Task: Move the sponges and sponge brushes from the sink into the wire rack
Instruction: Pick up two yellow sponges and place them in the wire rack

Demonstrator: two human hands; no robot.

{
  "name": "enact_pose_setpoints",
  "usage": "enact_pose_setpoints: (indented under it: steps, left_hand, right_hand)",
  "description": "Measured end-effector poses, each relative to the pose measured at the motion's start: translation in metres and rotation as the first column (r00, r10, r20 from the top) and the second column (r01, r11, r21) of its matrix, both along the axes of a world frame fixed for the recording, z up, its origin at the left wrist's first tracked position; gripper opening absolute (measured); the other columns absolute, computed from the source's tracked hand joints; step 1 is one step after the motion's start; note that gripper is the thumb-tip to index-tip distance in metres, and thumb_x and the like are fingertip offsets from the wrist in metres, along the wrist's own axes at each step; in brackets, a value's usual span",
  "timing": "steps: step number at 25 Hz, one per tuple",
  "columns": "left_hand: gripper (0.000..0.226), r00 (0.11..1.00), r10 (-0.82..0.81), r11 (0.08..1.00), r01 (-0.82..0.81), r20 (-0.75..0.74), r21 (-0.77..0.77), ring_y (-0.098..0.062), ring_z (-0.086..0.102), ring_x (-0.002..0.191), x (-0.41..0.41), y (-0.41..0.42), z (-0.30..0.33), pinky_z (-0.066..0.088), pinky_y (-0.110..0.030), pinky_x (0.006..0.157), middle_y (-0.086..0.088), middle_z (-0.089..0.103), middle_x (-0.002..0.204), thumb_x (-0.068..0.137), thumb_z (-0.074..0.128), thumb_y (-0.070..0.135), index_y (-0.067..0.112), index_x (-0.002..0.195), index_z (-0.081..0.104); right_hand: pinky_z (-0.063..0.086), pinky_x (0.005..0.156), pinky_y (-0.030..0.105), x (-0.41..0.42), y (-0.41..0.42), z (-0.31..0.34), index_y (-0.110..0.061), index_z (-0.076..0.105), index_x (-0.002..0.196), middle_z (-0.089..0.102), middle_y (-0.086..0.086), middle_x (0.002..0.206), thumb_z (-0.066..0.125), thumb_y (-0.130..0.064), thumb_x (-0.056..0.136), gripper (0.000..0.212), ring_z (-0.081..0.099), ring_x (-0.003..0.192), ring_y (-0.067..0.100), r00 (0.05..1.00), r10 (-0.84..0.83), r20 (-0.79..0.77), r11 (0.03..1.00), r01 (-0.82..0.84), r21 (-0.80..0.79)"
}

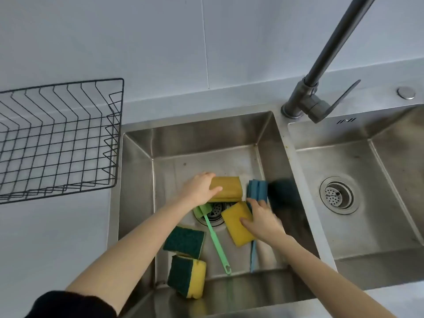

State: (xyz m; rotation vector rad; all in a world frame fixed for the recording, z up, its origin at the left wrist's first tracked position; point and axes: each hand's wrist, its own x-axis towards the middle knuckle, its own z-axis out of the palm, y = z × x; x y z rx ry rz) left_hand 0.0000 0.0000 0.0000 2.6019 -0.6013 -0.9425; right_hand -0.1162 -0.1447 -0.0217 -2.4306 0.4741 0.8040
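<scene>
Now, left sink basin (137, 157) crowded, wire rack (59, 138) on counter far left, nothing in it. Left hand (199, 188) clamps mustard sponge (228, 188) at far side; right hand (263, 218) pinches blue brush head (257, 188), thumb pressing yellow sponge (236, 223). Risk: double grab drags yellow sponge, drops it. Green brush (215, 239) lies across drain, handle could snag. Two green-topped sponges (185, 260) near left corner easily overlooked.

You had soft, even daylight; the sink (206, 136) walls showed mild glare, edges bowed from the wide lens, and detail stayed slightly soft.
</scene>
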Motion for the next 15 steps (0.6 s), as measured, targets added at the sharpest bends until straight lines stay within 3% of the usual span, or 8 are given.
enact_pose_setpoints:
  steps: [4,10,15]
  left_hand:
    - [0.050,1.000,-0.004,1.000,0.004,0.010,0.022,-0.029,0.040,0.128,0.006,-0.006,-0.017,0.037,-0.044,0.104,-0.012,0.042,0.140,0.090,0.048,0.030,0.010,0.134,0.036]
    - [0.066,0.995,-0.089,0.992,0.092,-0.039,0.091,-0.029,0.034,0.131,0.009,-0.012,-0.041,0.034,-0.046,0.107,-0.011,0.034,0.146,0.085,0.054,0.037,0.013,0.139,0.025]
    - [0.073,0.994,-0.107,0.985,0.106,0.000,0.136,-0.031,0.035,0.124,0.005,-0.017,-0.044,0.037,-0.042,0.100,-0.013,0.036,0.135,0.079,0.062,0.039,0.017,0.138,0.027]
  right_hand:
    - [0.046,0.089,0.040,0.002,0.003,-0.013,-0.019,0.030,0.137,0.039,0.011,0.131,0.056,-0.040,0.084,0.062,0.045,0.119,0.030,1.000,0.001,-0.011,1.000,-0.001,-0.020]
    - [0.047,0.092,0.039,0.000,0.004,-0.028,-0.015,0.035,0.132,0.043,0.011,0.130,0.060,-0.032,0.084,0.056,0.044,0.119,0.029,0.996,-0.085,-0.006,0.996,0.085,0.028]
    - [0.045,0.094,0.037,-0.001,0.004,-0.033,-0.009,0.039,0.128,0.047,0.013,0.128,0.063,-0.028,0.083,0.054,0.047,0.118,0.028,0.981,-0.193,-0.026,0.977,0.194,0.087]
